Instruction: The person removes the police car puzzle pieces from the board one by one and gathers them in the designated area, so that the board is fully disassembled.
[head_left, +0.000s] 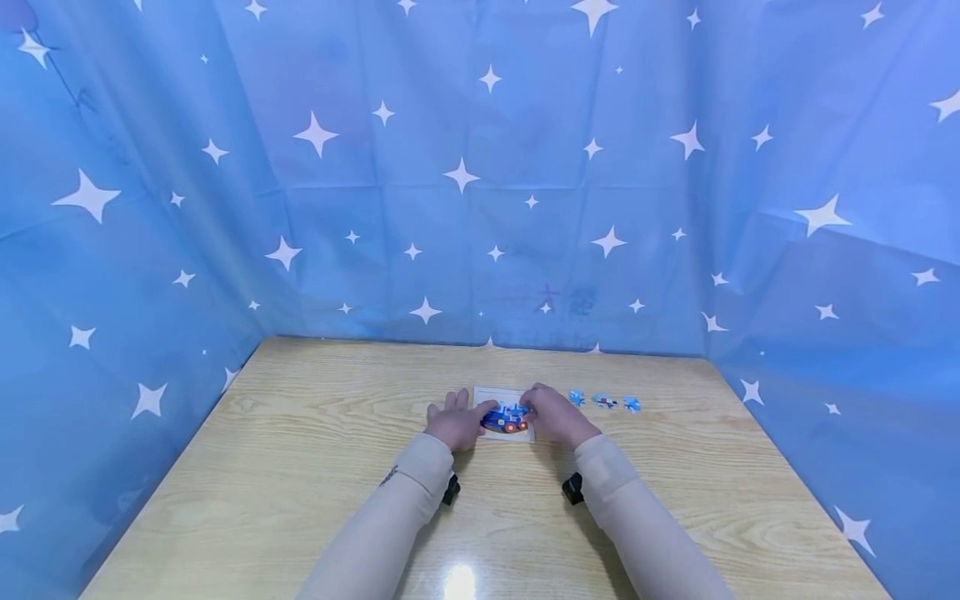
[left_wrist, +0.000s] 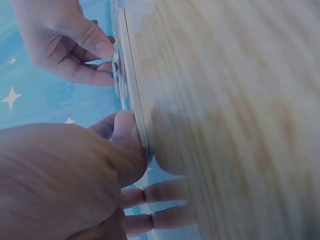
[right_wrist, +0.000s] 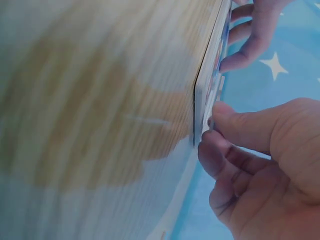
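From my head, the puzzle board (head_left: 510, 438) lies flat on the counter (head_left: 360, 500) between my 2 hands, its vehicle picture running left to right. My left hand (head_left: 456, 423) is at the board's left side, fingers spread, 1 of them reaching over the picture. My right hand (head_left: 557, 414) is at the upper right side, narrow, fingertips down at the picture's edge. To its right sit 3 loose pieces (head_left: 604, 401) in a left-to-right row, apart from the board; my right hand is much the nearer to them.

At my left wrist, I see the board edge-on. My left thumb (left_wrist: 125, 131) rests at its near end and I hold nothing loose there that I can make out; my right hand is at the far end, thumb and finger nearly closed.

At my right wrist, I pinch a thin puzzle piece (right_wrist: 211, 123) between thumb and finger, right beside the board's edge. The board runs away from that pinch toward my left fingers (right_wrist: 245, 54). Whether the piece touches it, I cannot tell.
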